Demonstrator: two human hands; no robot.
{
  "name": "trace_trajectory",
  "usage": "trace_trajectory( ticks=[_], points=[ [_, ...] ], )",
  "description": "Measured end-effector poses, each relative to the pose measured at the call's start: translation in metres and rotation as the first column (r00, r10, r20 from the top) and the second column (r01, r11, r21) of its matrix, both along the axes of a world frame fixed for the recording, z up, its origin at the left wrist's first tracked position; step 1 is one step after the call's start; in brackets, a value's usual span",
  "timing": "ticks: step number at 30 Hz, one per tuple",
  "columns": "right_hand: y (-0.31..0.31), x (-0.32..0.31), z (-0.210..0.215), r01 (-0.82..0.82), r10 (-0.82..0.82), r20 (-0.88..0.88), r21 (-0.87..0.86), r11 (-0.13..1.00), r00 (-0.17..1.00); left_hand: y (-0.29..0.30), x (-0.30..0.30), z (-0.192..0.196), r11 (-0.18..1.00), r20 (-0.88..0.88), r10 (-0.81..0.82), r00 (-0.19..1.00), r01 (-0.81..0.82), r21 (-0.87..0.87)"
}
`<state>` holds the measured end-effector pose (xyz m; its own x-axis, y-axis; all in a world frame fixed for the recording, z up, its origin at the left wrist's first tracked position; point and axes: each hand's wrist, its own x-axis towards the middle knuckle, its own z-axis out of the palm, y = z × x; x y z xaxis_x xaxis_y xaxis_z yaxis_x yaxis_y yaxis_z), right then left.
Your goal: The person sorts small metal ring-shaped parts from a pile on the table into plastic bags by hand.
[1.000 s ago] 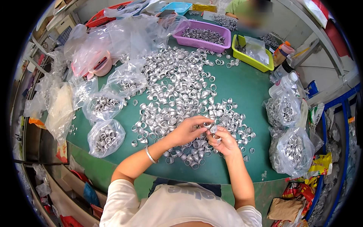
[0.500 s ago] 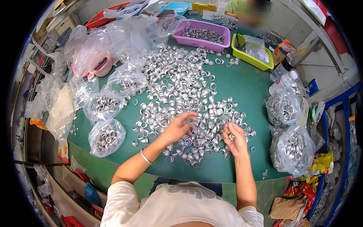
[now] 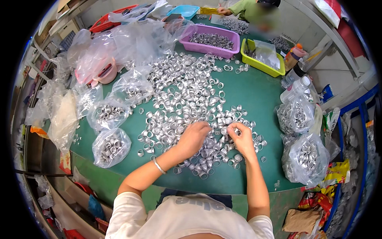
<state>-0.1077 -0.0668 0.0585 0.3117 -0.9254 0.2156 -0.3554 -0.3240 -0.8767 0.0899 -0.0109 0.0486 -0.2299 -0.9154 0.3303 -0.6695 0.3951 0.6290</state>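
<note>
A big heap of silver metal rings point(image 3: 183, 79) spreads over the green table point(image 3: 260, 95) in front of me. My left hand point(image 3: 193, 138), a bangle on its wrist, is over the near part of the heap. Its fingers are bent and drawn together; whatever is in them is hidden. To its right, my right hand point(image 3: 242, 138) has thumb and forefinger pinched at a ring point(image 3: 228, 130), just above the rings at the heap's right side. More rings lie loose between and below the hands.
Clear bags of rings stand left point(image 3: 112, 147) and right point(image 3: 305, 153). At the back are a purple basin point(image 3: 209, 49) of rings, a yellow-green tray point(image 3: 262, 67) and a pile of plastic bags point(image 3: 131, 40). Bottles point(image 3: 295, 88) line the right edge. Another person point(image 3: 244, 10) sits across.
My left hand has turned more palm-down and its fingers have drawn together. My right hand has moved slightly left and up, closer to the left. Across the table, the other person's arm has reached left.
</note>
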Motion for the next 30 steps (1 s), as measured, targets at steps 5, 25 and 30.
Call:
trace_trajectory(
  ticks=[5, 25, 30],
  points=[
    [0.014, -0.023, 0.007, -0.315, -0.187, 0.54, 0.7, 0.641, 0.821, -0.015, -0.02, -0.007, 0.992, 0.159, -0.034, 0.987, 0.053, -0.114],
    [0.032, -0.069, -0.017, -0.61, -0.377, 0.889, 0.453, 0.65, 0.258, -0.02, 0.001, 0.012, 0.571, -0.86, 0.474, 0.192, 0.676, 0.466],
    [0.021, -0.053, -0.002, 0.221, -0.271, 0.126, 0.315, 0.923, 0.954, -0.027, -0.019, -0.002, 0.897, -0.469, 0.036, 0.882, 0.178, 0.404]
  ],
)
